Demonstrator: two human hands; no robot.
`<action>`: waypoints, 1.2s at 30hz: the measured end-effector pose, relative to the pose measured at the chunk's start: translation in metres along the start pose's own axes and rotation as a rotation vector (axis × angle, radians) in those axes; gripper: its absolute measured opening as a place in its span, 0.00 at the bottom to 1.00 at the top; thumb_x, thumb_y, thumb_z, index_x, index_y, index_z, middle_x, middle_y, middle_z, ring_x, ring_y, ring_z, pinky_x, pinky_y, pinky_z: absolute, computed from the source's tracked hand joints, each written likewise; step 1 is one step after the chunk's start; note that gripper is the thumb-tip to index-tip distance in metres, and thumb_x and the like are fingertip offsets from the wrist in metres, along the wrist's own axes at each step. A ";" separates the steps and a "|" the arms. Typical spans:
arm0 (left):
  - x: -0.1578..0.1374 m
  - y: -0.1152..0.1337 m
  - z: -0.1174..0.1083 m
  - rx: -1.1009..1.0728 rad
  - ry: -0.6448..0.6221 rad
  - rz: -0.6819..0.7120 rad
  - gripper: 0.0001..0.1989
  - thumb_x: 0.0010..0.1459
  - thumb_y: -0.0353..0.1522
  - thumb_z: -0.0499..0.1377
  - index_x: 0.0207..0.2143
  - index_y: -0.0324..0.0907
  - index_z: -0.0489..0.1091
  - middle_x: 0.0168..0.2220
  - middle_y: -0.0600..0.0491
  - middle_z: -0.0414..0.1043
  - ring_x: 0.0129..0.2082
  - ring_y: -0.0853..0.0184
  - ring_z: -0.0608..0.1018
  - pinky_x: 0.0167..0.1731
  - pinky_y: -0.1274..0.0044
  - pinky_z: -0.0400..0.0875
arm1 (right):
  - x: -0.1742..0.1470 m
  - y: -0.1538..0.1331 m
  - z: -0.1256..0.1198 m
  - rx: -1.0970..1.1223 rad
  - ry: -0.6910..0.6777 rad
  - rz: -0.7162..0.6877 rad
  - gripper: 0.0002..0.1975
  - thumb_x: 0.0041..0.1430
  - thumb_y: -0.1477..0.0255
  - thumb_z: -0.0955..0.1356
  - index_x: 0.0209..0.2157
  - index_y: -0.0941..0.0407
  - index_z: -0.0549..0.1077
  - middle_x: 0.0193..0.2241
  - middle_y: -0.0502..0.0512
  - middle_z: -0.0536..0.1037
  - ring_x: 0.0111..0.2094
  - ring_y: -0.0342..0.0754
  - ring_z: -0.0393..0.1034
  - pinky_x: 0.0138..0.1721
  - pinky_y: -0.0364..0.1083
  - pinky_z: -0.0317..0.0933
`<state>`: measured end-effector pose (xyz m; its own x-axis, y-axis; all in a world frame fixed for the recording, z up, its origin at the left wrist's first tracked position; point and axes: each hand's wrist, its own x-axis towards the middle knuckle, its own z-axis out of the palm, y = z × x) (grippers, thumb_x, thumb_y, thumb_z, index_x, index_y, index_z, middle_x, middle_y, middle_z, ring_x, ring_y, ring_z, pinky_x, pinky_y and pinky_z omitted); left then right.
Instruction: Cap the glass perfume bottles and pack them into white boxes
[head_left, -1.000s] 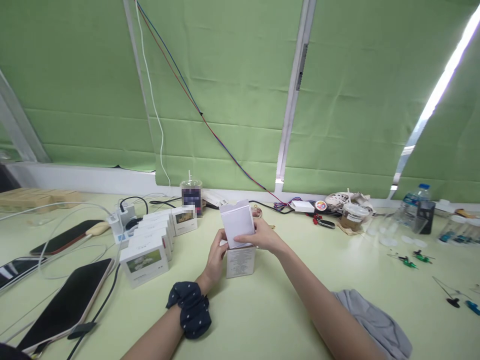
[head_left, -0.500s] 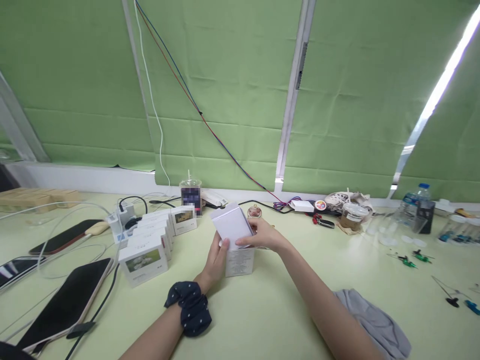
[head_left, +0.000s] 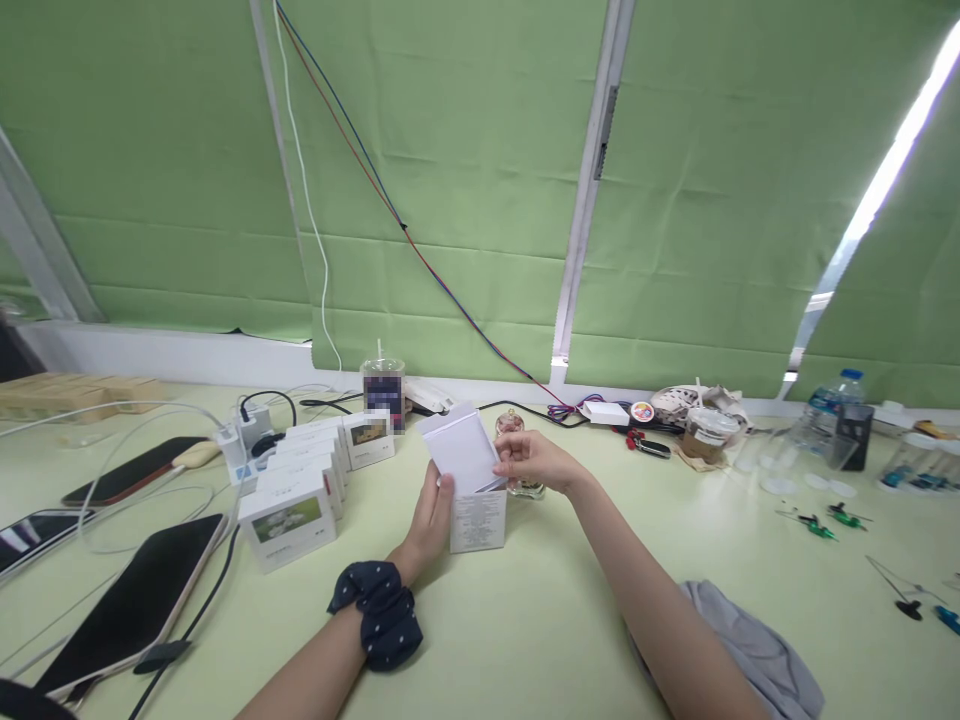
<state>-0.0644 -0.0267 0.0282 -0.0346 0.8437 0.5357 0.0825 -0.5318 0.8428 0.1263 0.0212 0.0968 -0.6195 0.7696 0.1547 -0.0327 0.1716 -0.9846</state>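
Note:
A small white cardboard box (head_left: 478,522) stands upright on the table, its printed side toward me and its white lid flap (head_left: 459,450) raised and leaning left. My left hand (head_left: 426,520) is wrapped round the box's left side, thumb at the front near the lid. At the right edge of the opening, my right hand (head_left: 541,462) pinches with thumb and fingers; a side flap there is mostly hidden by the fingertips. Behind my right hand stands an ornate clear-and-gold glass object (head_left: 527,490), partly covered. The inside of the box does not show.
To the left stand several white picture boxes (head_left: 289,515), a charger block (head_left: 255,430) with cables, and phones (head_left: 135,600). A drink cup (head_left: 382,395) is behind. On the right are pliers (head_left: 649,446), a lidded cup (head_left: 707,432), jars (head_left: 911,465) and a grey cloth (head_left: 750,640).
My right hand has slid right, off the front of the lid flap to the edge of the opening, uncovering more of the glass object behind. My left hand keeps its hold.

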 end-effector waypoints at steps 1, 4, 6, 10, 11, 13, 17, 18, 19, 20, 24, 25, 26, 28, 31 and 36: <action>0.000 0.001 0.000 -0.001 0.003 0.002 0.22 0.64 0.46 0.45 0.53 0.43 0.59 0.50 0.45 0.66 0.51 0.59 0.68 0.50 0.69 0.64 | 0.000 0.000 0.000 -0.027 -0.001 -0.003 0.22 0.36 0.62 0.77 0.32 0.59 0.74 0.20 0.44 0.68 0.21 0.41 0.66 0.25 0.42 0.61; -0.001 0.001 0.000 0.005 0.016 -0.003 0.20 0.63 0.47 0.46 0.48 0.44 0.62 0.43 0.48 0.69 0.43 0.61 0.71 0.43 0.71 0.66 | 0.000 0.000 -0.002 -0.080 -0.020 0.019 0.22 0.35 0.63 0.78 0.32 0.60 0.74 0.19 0.46 0.70 0.22 0.41 0.65 0.26 0.42 0.59; -0.002 0.001 0.000 0.003 0.019 -0.009 0.19 0.62 0.47 0.47 0.46 0.45 0.62 0.38 0.50 0.68 0.37 0.62 0.70 0.38 0.71 0.66 | 0.000 0.000 -0.003 -0.117 -0.043 0.032 0.22 0.35 0.63 0.78 0.31 0.61 0.74 0.20 0.47 0.71 0.22 0.42 0.64 0.27 0.43 0.59; -0.002 -0.001 -0.001 -0.001 0.025 0.009 0.19 0.60 0.49 0.48 0.42 0.44 0.62 0.35 0.51 0.66 0.33 0.64 0.69 0.33 0.73 0.65 | 0.001 0.001 -0.006 -0.224 -0.055 0.018 0.21 0.34 0.63 0.78 0.28 0.60 0.74 0.22 0.48 0.71 0.24 0.41 0.61 0.26 0.43 0.56; -0.002 -0.002 -0.001 0.001 0.029 0.016 0.20 0.60 0.50 0.49 0.42 0.44 0.63 0.34 0.52 0.66 0.32 0.64 0.68 0.33 0.73 0.64 | 0.001 0.001 -0.006 -0.259 -0.053 0.011 0.20 0.34 0.63 0.78 0.28 0.60 0.74 0.23 0.49 0.71 0.24 0.41 0.61 0.27 0.42 0.55; -0.001 -0.002 -0.001 0.006 0.027 0.027 0.20 0.59 0.50 0.49 0.41 0.44 0.63 0.33 0.53 0.65 0.31 0.65 0.68 0.32 0.74 0.63 | 0.000 0.000 -0.007 -0.311 -0.050 -0.007 0.21 0.34 0.64 0.78 0.29 0.60 0.75 0.24 0.49 0.71 0.25 0.41 0.60 0.27 0.42 0.55; -0.002 -0.003 -0.002 0.026 0.011 0.045 0.19 0.61 0.49 0.48 0.41 0.44 0.62 0.34 0.53 0.64 0.32 0.66 0.67 0.32 0.75 0.62 | -0.004 -0.009 -0.007 -0.329 -0.055 -0.049 0.23 0.35 0.65 0.78 0.35 0.58 0.74 0.27 0.49 0.71 0.26 0.42 0.63 0.29 0.43 0.59; -0.002 -0.002 -0.002 0.034 0.005 0.046 0.18 0.61 0.48 0.47 0.42 0.44 0.62 0.34 0.53 0.64 0.32 0.66 0.66 0.32 0.75 0.62 | -0.006 -0.012 -0.007 -0.319 -0.041 -0.056 0.23 0.36 0.65 0.78 0.36 0.58 0.73 0.27 0.49 0.70 0.27 0.42 0.64 0.29 0.43 0.60; -0.002 -0.002 -0.002 0.042 0.000 0.046 0.18 0.62 0.48 0.47 0.42 0.44 0.62 0.35 0.53 0.64 0.32 0.65 0.67 0.32 0.75 0.62 | -0.007 -0.015 -0.007 -0.304 -0.018 -0.063 0.23 0.38 0.64 0.77 0.36 0.58 0.73 0.28 0.49 0.70 0.27 0.43 0.65 0.29 0.43 0.62; -0.002 -0.002 -0.002 0.048 -0.005 0.045 0.18 0.62 0.48 0.47 0.43 0.44 0.61 0.36 0.52 0.65 0.33 0.65 0.67 0.33 0.75 0.62 | -0.009 -0.018 -0.007 -0.285 0.013 -0.073 0.23 0.39 0.64 0.77 0.37 0.57 0.72 0.29 0.50 0.70 0.27 0.43 0.66 0.28 0.44 0.63; -0.001 -0.002 -0.002 0.060 -0.014 0.055 0.18 0.62 0.48 0.46 0.45 0.45 0.60 0.39 0.51 0.65 0.34 0.65 0.68 0.33 0.75 0.63 | -0.012 -0.027 -0.007 -0.234 0.099 -0.140 0.20 0.44 0.63 0.74 0.40 0.57 0.73 0.30 0.50 0.69 0.27 0.43 0.67 0.27 0.44 0.65; -0.001 -0.001 -0.002 0.066 -0.018 0.057 0.18 0.62 0.48 0.46 0.45 0.46 0.60 0.39 0.51 0.65 0.33 0.65 0.68 0.32 0.75 0.63 | -0.012 -0.027 -0.007 -0.245 0.087 -0.161 0.18 0.45 0.64 0.74 0.39 0.57 0.74 0.29 0.51 0.70 0.27 0.43 0.67 0.27 0.44 0.64; -0.001 -0.001 -0.003 0.074 -0.023 0.060 0.18 0.62 0.48 0.46 0.45 0.46 0.60 0.39 0.51 0.65 0.33 0.66 0.68 0.32 0.75 0.63 | -0.012 -0.027 -0.007 -0.269 0.067 -0.182 0.16 0.47 0.63 0.73 0.37 0.57 0.75 0.29 0.51 0.71 0.28 0.44 0.67 0.28 0.44 0.64; -0.001 -0.001 -0.003 0.087 -0.029 0.065 0.18 0.62 0.48 0.45 0.44 0.46 0.60 0.40 0.51 0.65 0.32 0.66 0.68 0.31 0.75 0.62 | -0.011 -0.026 -0.006 -0.357 0.029 -0.216 0.13 0.50 0.64 0.72 0.34 0.58 0.77 0.29 0.53 0.73 0.30 0.45 0.67 0.30 0.44 0.63; -0.002 0.001 -0.002 0.075 -0.020 0.050 0.18 0.63 0.47 0.44 0.43 0.45 0.60 0.39 0.51 0.65 0.32 0.66 0.67 0.30 0.75 0.62 | -0.010 -0.022 -0.005 -0.503 -0.003 -0.207 0.11 0.51 0.64 0.71 0.32 0.58 0.79 0.27 0.54 0.76 0.30 0.46 0.67 0.30 0.44 0.61; -0.001 0.009 0.002 0.055 0.026 0.013 0.17 0.64 0.45 0.43 0.35 0.44 0.63 0.33 0.53 0.64 0.31 0.65 0.67 0.31 0.75 0.61 | -0.010 -0.021 -0.001 -0.585 -0.055 -0.167 0.10 0.48 0.65 0.73 0.30 0.57 0.80 0.28 0.55 0.76 0.28 0.45 0.65 0.29 0.43 0.59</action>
<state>-0.0621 -0.0321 0.0353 -0.0594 0.8343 0.5480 0.1373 -0.5370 0.8324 0.1341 0.0109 0.1158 -0.6831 0.6732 0.2831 0.2937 0.6082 -0.7375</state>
